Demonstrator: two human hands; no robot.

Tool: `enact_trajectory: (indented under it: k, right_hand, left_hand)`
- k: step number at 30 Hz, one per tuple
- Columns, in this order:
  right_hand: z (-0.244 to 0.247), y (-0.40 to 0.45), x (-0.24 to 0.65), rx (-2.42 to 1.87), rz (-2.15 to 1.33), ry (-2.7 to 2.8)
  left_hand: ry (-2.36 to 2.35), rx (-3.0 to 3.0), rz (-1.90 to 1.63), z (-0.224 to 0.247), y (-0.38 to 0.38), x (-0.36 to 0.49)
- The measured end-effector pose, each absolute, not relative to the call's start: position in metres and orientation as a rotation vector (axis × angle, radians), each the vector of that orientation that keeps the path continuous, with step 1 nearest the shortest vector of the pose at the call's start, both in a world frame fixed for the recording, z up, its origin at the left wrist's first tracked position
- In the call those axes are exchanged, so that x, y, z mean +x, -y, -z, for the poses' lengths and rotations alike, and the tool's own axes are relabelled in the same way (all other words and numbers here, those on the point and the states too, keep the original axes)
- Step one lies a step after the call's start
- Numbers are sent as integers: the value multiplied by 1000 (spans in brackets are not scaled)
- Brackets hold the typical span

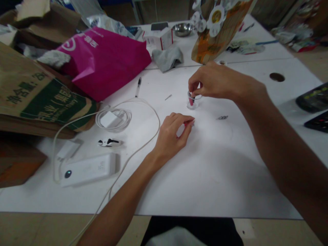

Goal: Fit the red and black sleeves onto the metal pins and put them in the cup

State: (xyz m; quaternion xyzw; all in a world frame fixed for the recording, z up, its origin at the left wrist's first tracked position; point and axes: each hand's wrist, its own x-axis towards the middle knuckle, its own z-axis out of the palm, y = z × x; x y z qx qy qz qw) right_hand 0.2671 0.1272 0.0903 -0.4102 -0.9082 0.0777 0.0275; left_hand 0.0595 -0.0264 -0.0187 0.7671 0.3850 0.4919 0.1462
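Observation:
My right hand [214, 81] is over a small clear cup [192, 106], its thumb and fingers pinched together at the rim. Inside the cup shows something pink [191, 100] with a dark part beside it; whether my fingertips grip it I cannot tell. Lower and to the left, my left hand [173, 131] rests near the tabletop with thumb and forefinger closed around a small red piece [189, 123], mostly hidden. To the right lie a few small dark loops [222, 117], too small to name. A short thin metallic piece [168, 97] lies left of the cup.
A white cable [143, 147] loops across the table [205, 191] at left, near a power bank [88, 169], charger [110, 119] and nail clippers [109, 142]. Behind are a pen [138, 87], magenta bag [110, 61], grey cloth [167, 58] and metal bowl [182, 29]. A dark bottle [314, 98] lies right.

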Motion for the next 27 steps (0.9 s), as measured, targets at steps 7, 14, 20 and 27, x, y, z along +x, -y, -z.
enact_trajectory:
  k: [7, 14, 20, 27]
  right_hand:
    - [-98, -119, 265, -1353, -393, 2732]
    - [-99, -121, 268, -1345, -481, 2668]
    - [-91, -129, 271, -1238, -311, 2741]
    - [-87, -125, 269, -1346, -175, 2776]
  left_hand:
    - [-1125, 2210, -1380, 18, 28, 59]
    - [-1145, 2229, -1342, 18, 28, 59]
    - [-1130, 2251, -1358, 20, 26, 60]
    - [-1118, 2258, -1359, 19, 27, 60]
